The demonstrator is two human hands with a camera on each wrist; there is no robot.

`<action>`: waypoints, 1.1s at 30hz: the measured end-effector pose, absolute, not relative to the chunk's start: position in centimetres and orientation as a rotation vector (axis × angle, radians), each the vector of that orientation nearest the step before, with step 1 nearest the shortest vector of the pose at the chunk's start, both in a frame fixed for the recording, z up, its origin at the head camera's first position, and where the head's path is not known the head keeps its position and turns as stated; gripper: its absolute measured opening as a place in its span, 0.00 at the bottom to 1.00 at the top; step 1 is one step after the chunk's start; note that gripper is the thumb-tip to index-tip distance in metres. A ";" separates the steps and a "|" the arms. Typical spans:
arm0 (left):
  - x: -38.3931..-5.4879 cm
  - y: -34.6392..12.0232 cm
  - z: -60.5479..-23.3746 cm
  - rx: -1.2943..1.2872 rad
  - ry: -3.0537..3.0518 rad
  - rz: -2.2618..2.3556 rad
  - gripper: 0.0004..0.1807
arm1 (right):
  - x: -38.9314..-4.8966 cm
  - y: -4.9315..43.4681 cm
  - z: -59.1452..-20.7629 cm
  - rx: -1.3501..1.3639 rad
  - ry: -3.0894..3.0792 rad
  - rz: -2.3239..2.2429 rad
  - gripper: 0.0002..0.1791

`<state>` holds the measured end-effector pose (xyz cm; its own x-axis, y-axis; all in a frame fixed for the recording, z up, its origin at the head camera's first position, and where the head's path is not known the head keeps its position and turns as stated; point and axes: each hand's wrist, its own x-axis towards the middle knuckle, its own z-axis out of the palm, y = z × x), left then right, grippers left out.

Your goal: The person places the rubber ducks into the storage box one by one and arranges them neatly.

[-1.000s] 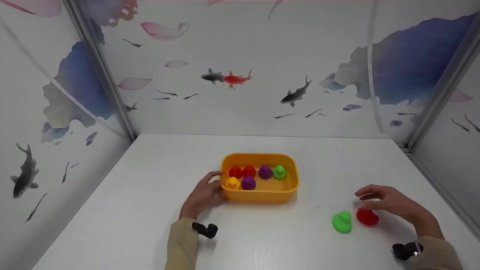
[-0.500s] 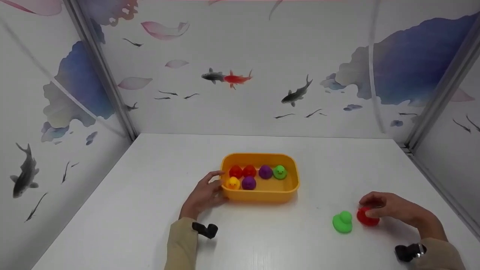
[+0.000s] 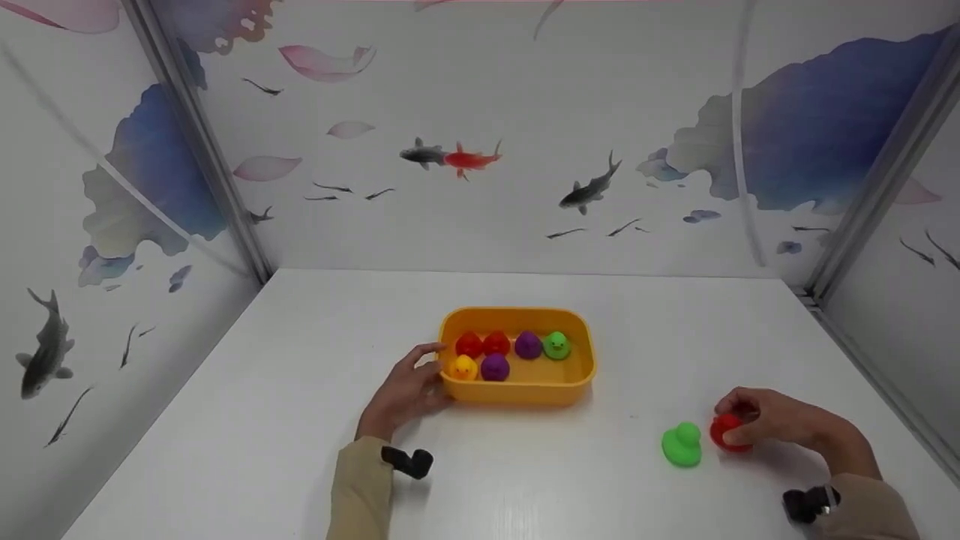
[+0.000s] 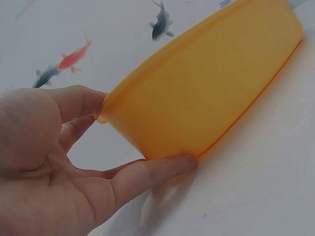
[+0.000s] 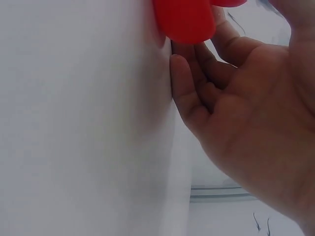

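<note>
At the right of the head view, my right hand (image 3: 784, 421) pinches a red toy duck (image 3: 724, 431) between thumb and fingers, low over the table. The red duck (image 5: 184, 22) is cut off at the top of the right wrist view. Just left of it, a green toy duck (image 3: 682, 445) lies on the table. My left hand (image 3: 403, 394) holds the left end of an orange plastic tray (image 3: 517, 393). In the left wrist view its thumb lies along the tray wall (image 4: 211, 88) and a fingertip touches the rim.
Inside the tray sit red ducks (image 3: 496, 343), purple ducks (image 3: 495, 368), a yellow duck (image 3: 464, 367) and another green duck (image 3: 556, 345). The white table (image 3: 337, 315) meets printed wall panels (image 3: 510, 225) at the back and sides.
My right hand has come down onto the red duck, its thumb and fingers closing round it, and the duck has turned slightly. The left hand and tray have stayed put.
</note>
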<state>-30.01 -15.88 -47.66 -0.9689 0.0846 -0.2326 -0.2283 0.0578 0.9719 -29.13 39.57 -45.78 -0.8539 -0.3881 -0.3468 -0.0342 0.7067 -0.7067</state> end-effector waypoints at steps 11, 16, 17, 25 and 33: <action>-30.2 -16.1 -47.9 -0.159 2.089 1.997 0.22 | -29.2 39.6 -46.2 -0.355 2.468 -1.028 0.18; -30.2 -16.0 -47.7 -0.152 2.018 2.055 0.23 | -29.2 39.2 -45.7 -0.353 2.501 -1.078 0.20; -30.1 -16.0 -47.7 -0.150 2.008 2.065 0.23 | -29.2 39.0 -45.5 -0.334 2.506 -1.090 0.20; -30.1 -16.0 -47.5 -0.165 2.001 2.069 0.22 | -28.9 38.1 -43.9 -0.327 2.532 -1.183 0.20; -30.1 -15.9 -47.4 -0.166 1.988 2.078 0.22 | -28.8 37.1 -42.8 -0.344 2.591 -1.208 0.22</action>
